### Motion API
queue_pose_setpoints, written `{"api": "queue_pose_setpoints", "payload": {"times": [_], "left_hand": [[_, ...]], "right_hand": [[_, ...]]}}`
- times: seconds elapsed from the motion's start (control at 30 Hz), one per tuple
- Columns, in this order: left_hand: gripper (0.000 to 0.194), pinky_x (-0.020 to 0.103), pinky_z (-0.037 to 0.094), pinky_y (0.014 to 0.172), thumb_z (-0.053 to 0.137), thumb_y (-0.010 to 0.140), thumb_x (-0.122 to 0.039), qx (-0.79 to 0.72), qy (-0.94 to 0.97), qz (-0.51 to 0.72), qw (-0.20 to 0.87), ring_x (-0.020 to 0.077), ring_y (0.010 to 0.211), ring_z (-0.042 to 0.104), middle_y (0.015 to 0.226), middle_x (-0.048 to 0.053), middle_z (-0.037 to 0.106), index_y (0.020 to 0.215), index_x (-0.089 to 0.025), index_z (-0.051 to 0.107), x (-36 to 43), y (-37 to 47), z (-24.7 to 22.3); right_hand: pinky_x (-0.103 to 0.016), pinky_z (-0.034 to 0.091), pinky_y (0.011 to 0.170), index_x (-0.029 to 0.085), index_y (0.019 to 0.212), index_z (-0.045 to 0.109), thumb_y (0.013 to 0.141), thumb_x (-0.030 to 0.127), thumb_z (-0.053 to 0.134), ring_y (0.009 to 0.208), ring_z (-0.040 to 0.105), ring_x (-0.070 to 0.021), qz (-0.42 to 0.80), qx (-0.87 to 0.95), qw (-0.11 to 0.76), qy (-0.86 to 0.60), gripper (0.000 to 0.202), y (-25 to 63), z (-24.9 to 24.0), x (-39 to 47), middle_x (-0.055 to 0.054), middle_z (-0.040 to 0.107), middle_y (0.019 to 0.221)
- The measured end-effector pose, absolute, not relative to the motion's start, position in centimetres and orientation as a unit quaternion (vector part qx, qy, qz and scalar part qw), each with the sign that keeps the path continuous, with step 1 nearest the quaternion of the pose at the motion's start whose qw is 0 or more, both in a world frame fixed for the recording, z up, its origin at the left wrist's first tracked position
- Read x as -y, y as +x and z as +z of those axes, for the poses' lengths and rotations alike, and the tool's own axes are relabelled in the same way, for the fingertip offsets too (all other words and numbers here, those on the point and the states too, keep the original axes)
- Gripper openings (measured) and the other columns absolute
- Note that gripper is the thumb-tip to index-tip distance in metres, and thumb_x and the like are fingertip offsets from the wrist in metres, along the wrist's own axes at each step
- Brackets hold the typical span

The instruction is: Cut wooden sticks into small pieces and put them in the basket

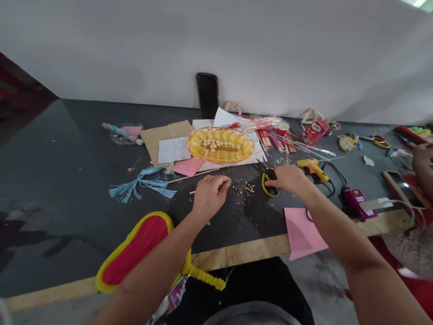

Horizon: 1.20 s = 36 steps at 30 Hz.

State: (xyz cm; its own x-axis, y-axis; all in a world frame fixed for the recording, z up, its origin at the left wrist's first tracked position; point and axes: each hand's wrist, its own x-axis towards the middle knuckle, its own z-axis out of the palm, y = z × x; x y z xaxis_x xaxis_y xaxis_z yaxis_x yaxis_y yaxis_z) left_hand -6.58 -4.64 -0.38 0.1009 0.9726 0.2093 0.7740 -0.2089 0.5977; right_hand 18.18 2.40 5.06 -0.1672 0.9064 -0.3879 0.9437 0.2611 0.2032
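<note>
My left hand (211, 194) is closed in a pinch over the dark tabletop, and what its fingertips hold is too small to name. A thin pale stick (192, 192) shows beside it. To the right, my right hand (287, 178) grips black-and-yellow scissors (269, 185) by the handles, their blades pointing toward the basket. Small beige pieces (249, 187) and crumbs lie between my hands. Behind them a yellow woven basket (219, 153) holds several small cream flower-like pieces (221, 144).
A yellow glue gun (313, 168) and purple power box (355, 202) are at right. Blue tassels (137, 186) lie left; a red-and-yellow fan-like object (138, 248) is under my left forearm. Pink paper (304, 232) overhangs the edge. Another person's hand (422, 155) is far right.
</note>
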Motion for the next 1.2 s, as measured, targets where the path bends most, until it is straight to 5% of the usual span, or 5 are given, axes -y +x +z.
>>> {"api": "queue_pose_setpoints", "payload": {"times": [0.1, 0.2, 0.3, 0.87, 1.2], "left_hand": [[0.015, 0.035, 0.044, 0.079, 0.054, 0.087, -0.024, -0.606, 0.720, 0.288, 0.177, 0.0222, 0.087, 0.062, 0.090, 0.003, 0.073, 0.090, -0.022, 0.069, 4.7, -6.5, -0.6], [0.016, 0.035, 0.043, 0.080, 0.053, 0.087, -0.024, -0.605, 0.728, 0.275, 0.171, 0.0222, 0.087, 0.062, 0.090, 0.003, 0.074, 0.089, -0.022, 0.069, 4.8, -6.2, -0.8], [0.016, 0.035, 0.042, 0.078, 0.053, 0.088, -0.024, -0.601, 0.736, 0.260, 0.173, 0.0219, 0.087, 0.062, 0.089, 0.002, 0.074, 0.089, -0.023, 0.069, 4.9, -6.0, -1.2], [0.018, 0.039, 0.038, 0.078, 0.049, 0.090, -0.021, -0.590, 0.747, 0.250, 0.176, 0.0221, 0.089, 0.060, 0.090, 0.002, 0.074, 0.087, -0.023, 0.066, 5.3, -5.9, -1.2], [0.018, 0.039, 0.038, 0.078, 0.048, 0.090, -0.020, -0.595, 0.750, 0.239, 0.162, 0.0219, 0.088, 0.061, 0.091, 0.002, 0.074, 0.087, -0.023, 0.065, 5.4, -6.3, -1.2]], "right_hand": [[-0.030, 0.046, 0.068, 0.017, 0.091, 0.072, 0.079, 0.058, 0.061, 0.084, 0.068, -0.0264, -0.060, -0.789, 0.221, 0.570, 0.044, 18.3, 6.9, -3.6, -0.013, 0.072, 0.089], [-0.028, 0.044, 0.073, 0.023, 0.113, 0.065, 0.089, 0.031, 0.053, 0.093, 0.065, -0.0215, -0.027, -0.842, 0.086, 0.532, 0.027, 17.0, 8.0, -5.2, -0.006, 0.072, 0.102], [-0.027, 0.043, 0.077, 0.024, 0.115, 0.062, 0.094, 0.027, 0.045, 0.098, 0.061, -0.0192, 0.008, -0.874, 0.004, 0.485, 0.028, 14.2, 7.8, -7.2, -0.004, 0.069, 0.110], [-0.039, 0.032, 0.086, 0.023, 0.093, 0.072, 0.087, 0.018, 0.053, 0.104, 0.047, -0.0267, 0.065, -0.887, 0.108, 0.445, 0.021, 8.7, 5.2, -12.6, -0.008, 0.070, 0.100], [-0.038, 0.033, 0.088, 0.016, 0.097, 0.067, 0.090, 0.019, 0.048, 0.106, 0.050, -0.0264, 0.054, -0.893, 0.043, 0.444, 0.020, 9.6, 6.5, -12.3, -0.012, 0.069, 0.103]]}}
